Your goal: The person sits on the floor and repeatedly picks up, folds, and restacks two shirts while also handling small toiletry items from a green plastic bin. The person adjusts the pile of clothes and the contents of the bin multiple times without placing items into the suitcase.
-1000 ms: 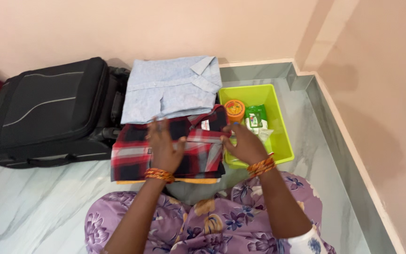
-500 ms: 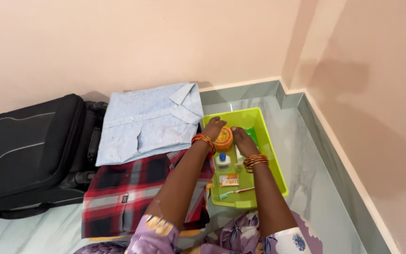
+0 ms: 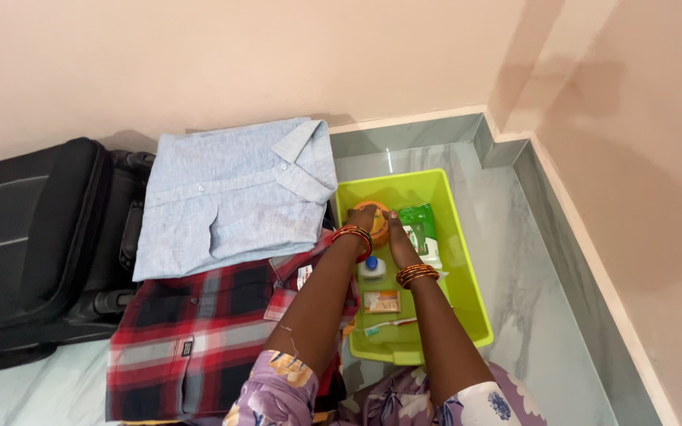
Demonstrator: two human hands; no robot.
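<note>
1. Both hands have left the red plaid shirt (image 3: 199, 331), where they lay a second ago, and have gone into the green tray (image 3: 467, 292). Half a second ago they were already at the orange jar (image 3: 380, 225); they have barely moved since.
2. The left hand (image 3: 363, 218) and right hand (image 3: 398, 237) are close together, one on each side of the jar and touching it. Whether they grip it firmly cannot be told; the jar is mostly hidden behind them.
3. The jar sits in the tray's far half, toward its left wall. By my reading, the work has passed from the folded clothes to the small toiletries.
4. Also in the tray: a green packet (image 3: 418, 223) just right of the jar, a small white bottle with a blue cap (image 3: 372, 268) under the left wrist, an orange soap bar (image 3: 382, 301) nearer the person, and a toothbrush (image 3: 388, 324) near the near edge.
5. The plaid shirt lies flat on the floor, left of the tray's near-left corner. A folded light blue shirt (image 3: 230, 197) overlaps its far edge and rests partly on a black suitcase (image 3: 25, 237).
6. The floor (image 3: 546, 315) is pale grey-veined marble with a grey skirting. The tray sits near a room corner, where pink walls (image 3: 278, 63) meet.
</note>
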